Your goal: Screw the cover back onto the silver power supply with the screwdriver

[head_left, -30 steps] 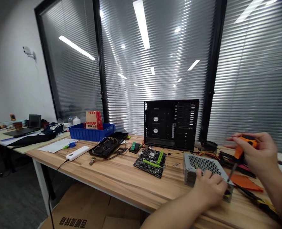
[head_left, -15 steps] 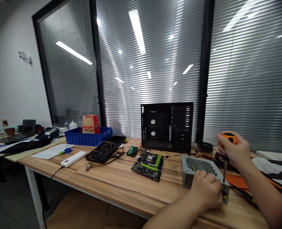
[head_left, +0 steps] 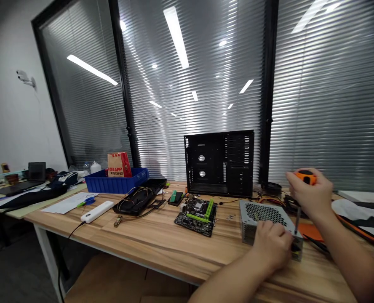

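A grey metal power supply (head_left: 264, 212) with a perforated top lies on the right part of the table. My left hand (head_left: 273, 243) is closed over its near side, with the fingers bent onto the top edge. Above its right end, my right hand (head_left: 311, 193) is wrapped around a screwdriver (head_left: 306, 176) with an orange and black handle. The shaft points down, and its tip reaches the right edge of the casing. Whether the tip sits in a screw is too small to tell. Cables (head_left: 269, 201) lie behind the power supply.
A green and black motherboard (head_left: 197, 215) lies left of the power supply, with small loose screws (head_left: 230, 217) between them. An open black computer case (head_left: 220, 164) stands behind. Further left are a black panel (head_left: 139, 198), a white power strip (head_left: 97, 211) and a blue bin (head_left: 106, 184).
The camera view has shifted slightly. My left hand still rests on the power supply, and my right hand still holds the screwdriver upright, its grip turned a little around the handle.
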`<state>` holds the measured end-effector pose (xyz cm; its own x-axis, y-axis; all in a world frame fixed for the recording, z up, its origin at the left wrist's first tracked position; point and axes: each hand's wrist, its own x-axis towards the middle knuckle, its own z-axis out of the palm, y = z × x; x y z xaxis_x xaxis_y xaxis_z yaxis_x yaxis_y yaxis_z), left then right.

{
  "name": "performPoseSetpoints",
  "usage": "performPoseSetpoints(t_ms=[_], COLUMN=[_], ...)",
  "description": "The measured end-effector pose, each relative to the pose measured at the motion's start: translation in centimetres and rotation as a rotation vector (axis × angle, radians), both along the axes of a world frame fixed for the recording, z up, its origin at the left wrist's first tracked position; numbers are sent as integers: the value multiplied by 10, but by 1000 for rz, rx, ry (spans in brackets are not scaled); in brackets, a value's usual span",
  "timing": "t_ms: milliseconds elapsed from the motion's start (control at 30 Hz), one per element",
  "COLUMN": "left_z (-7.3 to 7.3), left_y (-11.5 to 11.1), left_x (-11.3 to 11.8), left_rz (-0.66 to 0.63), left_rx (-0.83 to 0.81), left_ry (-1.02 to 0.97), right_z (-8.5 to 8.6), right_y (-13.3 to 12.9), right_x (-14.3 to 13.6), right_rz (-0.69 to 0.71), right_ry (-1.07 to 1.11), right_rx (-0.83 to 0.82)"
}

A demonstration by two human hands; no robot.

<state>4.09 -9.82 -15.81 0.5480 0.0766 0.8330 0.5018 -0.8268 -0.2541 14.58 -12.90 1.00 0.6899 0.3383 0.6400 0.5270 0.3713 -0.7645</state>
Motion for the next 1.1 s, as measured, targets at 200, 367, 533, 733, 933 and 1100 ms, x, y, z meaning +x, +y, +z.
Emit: performPoseSetpoints(t_ms=[200,367,533,733,933,1100], left_z=[1,2,-1,-1,7,9], left_y=[-1,-2,1,1,-3,-2], left_x=[1,1,3,0,-8,-9], left_rz=[21,25,42,15,-16,-28], left_rx=[-19,-9,-26,-26,-31,-25], left_ry=[-2,-6,26,13,48,26], right_z=[4,3,1,-1,1,1], right_y=[0,3,4,5,3,2], right_x=[-5,-7,-10,-8,-11,-13], right_rz=[-176,-268,-330,-294,-273,-283], right_ry=[16,-28,-61,-67,-88,-80], right_rx=[-15,-15,-6,-21,16,46])
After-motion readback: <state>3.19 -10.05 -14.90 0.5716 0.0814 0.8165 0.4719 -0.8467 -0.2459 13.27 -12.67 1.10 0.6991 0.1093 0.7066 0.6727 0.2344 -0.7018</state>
